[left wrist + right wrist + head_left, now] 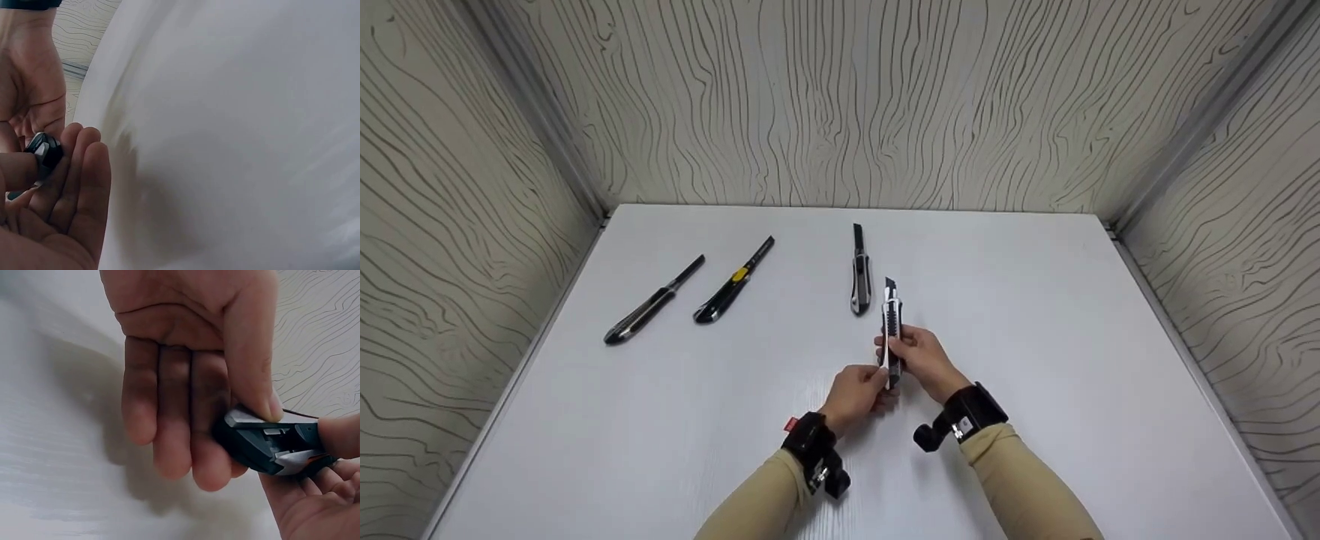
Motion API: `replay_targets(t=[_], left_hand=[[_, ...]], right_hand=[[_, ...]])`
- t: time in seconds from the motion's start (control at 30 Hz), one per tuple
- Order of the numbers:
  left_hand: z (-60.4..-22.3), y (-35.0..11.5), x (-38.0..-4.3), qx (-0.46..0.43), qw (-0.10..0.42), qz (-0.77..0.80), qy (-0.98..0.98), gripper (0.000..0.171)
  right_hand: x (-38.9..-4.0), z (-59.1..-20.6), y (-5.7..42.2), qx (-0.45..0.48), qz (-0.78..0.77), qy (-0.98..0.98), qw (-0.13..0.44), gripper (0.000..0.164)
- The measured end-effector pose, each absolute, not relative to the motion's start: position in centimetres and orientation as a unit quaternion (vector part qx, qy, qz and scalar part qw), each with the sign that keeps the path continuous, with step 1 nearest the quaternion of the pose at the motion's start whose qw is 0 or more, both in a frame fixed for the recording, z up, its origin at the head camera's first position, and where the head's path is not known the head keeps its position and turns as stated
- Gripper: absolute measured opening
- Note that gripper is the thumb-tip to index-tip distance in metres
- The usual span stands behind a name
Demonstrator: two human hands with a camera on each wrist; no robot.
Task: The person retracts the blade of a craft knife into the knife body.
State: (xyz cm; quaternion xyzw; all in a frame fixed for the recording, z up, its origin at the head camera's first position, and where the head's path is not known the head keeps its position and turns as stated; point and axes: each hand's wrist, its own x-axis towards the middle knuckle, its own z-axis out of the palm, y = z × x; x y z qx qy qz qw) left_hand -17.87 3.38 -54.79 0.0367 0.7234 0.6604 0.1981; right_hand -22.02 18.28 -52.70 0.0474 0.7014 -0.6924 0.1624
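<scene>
A silver-and-black snap-off utility knife (892, 319) is held over the white table, its short dark blade pointing to the far side. My right hand (928, 364) grips the middle of its handle, the thumb lying on top. Lower down, my left hand (855, 394) pinches the butt end between thumb and fingers. In the left wrist view only the knife's end (48, 151) shows past the thumb. The right wrist view has the knife's handle (264, 444) between both thumbs and the fingers beneath.
Just beyond the hands lies a grey-and-silver utility knife (861, 281) with its dark blade out. Farther left are a black-and-yellow knife (727, 292) and a dark knife with silver trim (645, 311). Wood-patterned walls (840, 105) enclose the table (585, 435) at the back and sides.
</scene>
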Motion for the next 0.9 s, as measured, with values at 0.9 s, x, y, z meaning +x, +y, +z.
replay_targets(t=[0.9], left_hand=[[-55.17, 3.35, -17.19, 0.049, 0.199, 0.707, 0.677, 0.032]], right_hand=[[-22.16, -52.9, 18.08, 0.096, -0.693, 0.691, 0.18, 0.034]])
